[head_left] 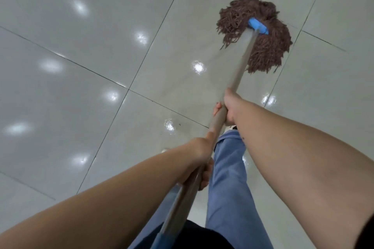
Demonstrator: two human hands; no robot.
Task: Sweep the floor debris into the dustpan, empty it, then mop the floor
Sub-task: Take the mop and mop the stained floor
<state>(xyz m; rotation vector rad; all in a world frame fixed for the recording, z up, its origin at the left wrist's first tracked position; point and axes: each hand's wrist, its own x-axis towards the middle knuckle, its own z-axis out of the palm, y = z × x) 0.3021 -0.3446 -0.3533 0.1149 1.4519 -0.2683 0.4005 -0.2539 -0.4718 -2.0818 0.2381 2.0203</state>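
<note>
Your right hand point(229, 107) and left hand point(199, 155) both grip the mop point(238, 70) handle, right lower; its strands lie spread on the floor point(81, 87).

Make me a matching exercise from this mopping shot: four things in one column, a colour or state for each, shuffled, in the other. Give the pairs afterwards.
Things:
1. mop head
2. mop clamp
3. right hand
4. left hand

Colours or states:
A. blue
B. grips the handle lower down, nearer the mop head
C. brown strands spread on the tiled floor
D. grips the handle higher up, nearer the body

Pairs: 1-C, 2-A, 3-B, 4-D
</note>
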